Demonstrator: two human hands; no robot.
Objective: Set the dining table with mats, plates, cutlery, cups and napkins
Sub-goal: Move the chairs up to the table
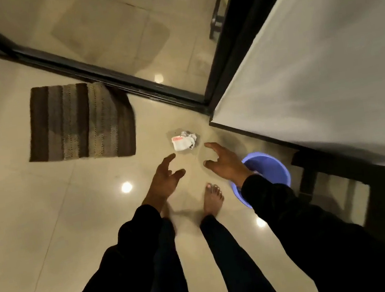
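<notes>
I stand on the tiled floor (47,217), my left hand (164,180) and right hand (224,163) both loosely spread, holding nothing. No mats, plates, cutlery or cups are in view; only crumpled white paper (184,140) on the floor, near the table's corner (301,79). I judge nothing is set yet: next I must fetch the tableware.
</notes>
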